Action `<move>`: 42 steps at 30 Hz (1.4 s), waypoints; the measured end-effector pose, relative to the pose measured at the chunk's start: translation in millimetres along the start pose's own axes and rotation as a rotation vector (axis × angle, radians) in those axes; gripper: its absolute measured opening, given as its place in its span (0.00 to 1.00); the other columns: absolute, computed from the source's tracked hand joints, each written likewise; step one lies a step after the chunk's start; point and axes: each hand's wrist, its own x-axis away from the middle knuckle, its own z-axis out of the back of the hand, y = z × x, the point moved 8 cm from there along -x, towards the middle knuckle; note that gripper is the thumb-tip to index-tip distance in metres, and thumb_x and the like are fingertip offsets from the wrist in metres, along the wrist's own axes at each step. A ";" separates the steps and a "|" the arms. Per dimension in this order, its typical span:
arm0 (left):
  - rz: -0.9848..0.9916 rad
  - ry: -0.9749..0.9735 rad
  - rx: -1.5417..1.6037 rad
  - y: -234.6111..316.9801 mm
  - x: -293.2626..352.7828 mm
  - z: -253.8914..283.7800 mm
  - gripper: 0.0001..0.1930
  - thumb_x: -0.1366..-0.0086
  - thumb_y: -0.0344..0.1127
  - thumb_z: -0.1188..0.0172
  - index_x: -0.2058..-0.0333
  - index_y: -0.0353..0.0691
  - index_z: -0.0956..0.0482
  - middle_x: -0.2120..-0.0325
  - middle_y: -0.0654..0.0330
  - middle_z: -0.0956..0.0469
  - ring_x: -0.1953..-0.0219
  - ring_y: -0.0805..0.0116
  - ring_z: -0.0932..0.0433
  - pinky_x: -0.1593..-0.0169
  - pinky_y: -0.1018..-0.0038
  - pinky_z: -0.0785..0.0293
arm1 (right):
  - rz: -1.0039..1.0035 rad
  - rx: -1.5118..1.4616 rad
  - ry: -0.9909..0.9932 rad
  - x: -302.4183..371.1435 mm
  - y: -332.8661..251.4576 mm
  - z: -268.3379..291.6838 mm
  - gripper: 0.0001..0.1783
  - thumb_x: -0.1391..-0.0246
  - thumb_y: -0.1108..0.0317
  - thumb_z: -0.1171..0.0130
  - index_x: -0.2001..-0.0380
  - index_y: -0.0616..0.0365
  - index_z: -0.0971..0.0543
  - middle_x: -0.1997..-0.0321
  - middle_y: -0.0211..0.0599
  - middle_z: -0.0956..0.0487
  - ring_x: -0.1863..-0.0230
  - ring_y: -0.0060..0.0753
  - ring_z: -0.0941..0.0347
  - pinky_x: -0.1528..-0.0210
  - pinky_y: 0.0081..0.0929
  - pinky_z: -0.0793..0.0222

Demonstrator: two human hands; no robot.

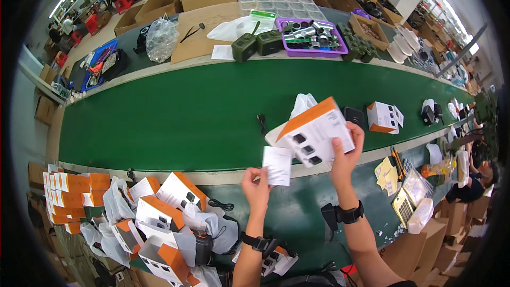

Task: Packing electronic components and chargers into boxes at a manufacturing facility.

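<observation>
My left hand (256, 186) pinches a white printed leaflet (278, 167) by its edge. In my right hand (347, 151) is an orange and white product box (313, 132), tilted over the green conveyor belt (175, 117). The leaflet's upper edge comes close to the box's lower left corner; I cannot tell whether they touch. Partly hidden behind the box are a white plastic bag (304, 103) and a black device (353, 117). A coiled black cable (262, 124) lies on the belt left of the box. Each of my wrists wears a black strap.
Another orange and white box (382, 117) stands on the belt at right. Boxes and bagged devices (159, 212) crowd the near left bench. Beyond the belt sit a purple tray (313, 50) of metal parts and dark green devices (244, 48). A person (470, 180) is at far right.
</observation>
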 end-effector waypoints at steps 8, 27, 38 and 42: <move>0.168 0.063 0.432 -12.2 -0.8 4.7 0.20 0.34 0.42 0.49 0.48 0.41 0.39 0.51 0.50 0.36 0.57 0.61 0.26 0.58 0.69 0.24 | -0.682 -0.637 0.075 8.4 55.4 13.6 0.24 0.39 0.54 0.53 0.45 0.57 0.36 0.48 0.35 0.28 0.50 0.26 0.30 0.50 0.26 0.33; 0.085 -0.130 0.425 67.5 105.1 2.4 0.30 0.47 0.27 0.37 0.47 0.31 0.40 0.52 0.54 0.31 0.50 0.67 0.31 0.45 0.71 0.36 | -0.831 -0.554 -0.330 160.1 -50.4 -16.5 0.31 0.46 0.61 0.45 0.43 0.62 0.43 0.43 0.36 0.36 0.41 0.29 0.40 0.39 0.34 0.45; 0.208 -0.292 0.245 67.8 120.7 -6.8 0.34 0.49 0.30 0.35 0.44 0.32 0.41 0.50 0.54 0.31 0.47 0.66 0.32 0.42 0.72 0.40 | -0.480 -0.172 -0.363 127.3 -85.3 7.1 0.38 0.58 0.71 0.36 0.43 0.64 0.40 0.46 0.41 0.32 0.45 0.34 0.35 0.43 0.35 0.39; -0.014 -0.287 0.354 65.1 131.6 -20.0 0.38 0.45 0.35 0.35 0.40 0.39 0.47 0.46 0.56 0.35 0.46 0.64 0.33 0.41 0.67 0.40 | 0.240 0.407 -0.314 124.6 -133.3 4.9 0.37 0.68 0.74 0.30 0.50 0.60 0.32 0.48 0.46 0.28 0.46 0.46 0.32 0.45 0.39 0.36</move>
